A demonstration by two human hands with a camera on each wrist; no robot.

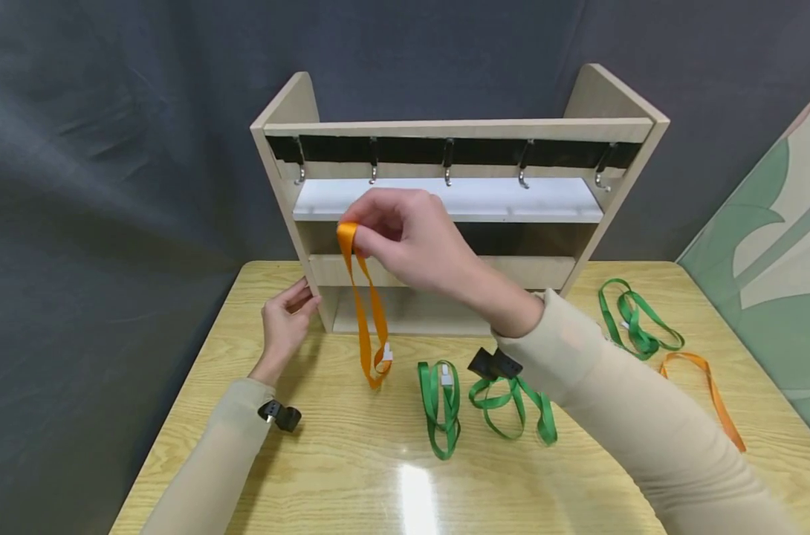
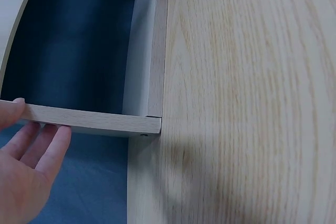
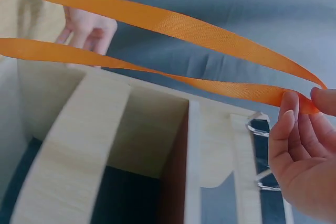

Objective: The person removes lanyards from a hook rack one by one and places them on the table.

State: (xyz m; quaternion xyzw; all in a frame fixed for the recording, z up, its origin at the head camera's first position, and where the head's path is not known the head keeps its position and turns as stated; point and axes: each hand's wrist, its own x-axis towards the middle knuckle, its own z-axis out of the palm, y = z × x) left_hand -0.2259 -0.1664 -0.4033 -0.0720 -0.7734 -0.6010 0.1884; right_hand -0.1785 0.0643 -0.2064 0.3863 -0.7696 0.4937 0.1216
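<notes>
My right hand (image 1: 418, 238) pinches the top of an orange lanyard (image 1: 363, 312) in front of the wooden shelf unit (image 1: 441, 271). The lanyard's loop hangs down to a white clip near the lower end. In the right wrist view, thumb and fingers (image 3: 290, 121) hold the folded ribbon (image 3: 173, 27) close to the metal hooks (image 3: 268, 182). Low at the shelf's left side, my left hand (image 1: 287, 319) grips the edge of the side panel (image 2: 89, 119), thumb on one face and fingers on the other. No lanyard hangs on the row of hooks (image 1: 448, 163).
On the wooden table (image 1: 311, 475) lie two green lanyards (image 1: 440, 409) (image 1: 512, 405) in front of the shelf. Another green lanyard (image 1: 635, 319) and an orange one (image 1: 713, 394) lie at the right, the latter partly hidden by my sleeve. A dark curtain (image 1: 111, 186) hangs behind.
</notes>
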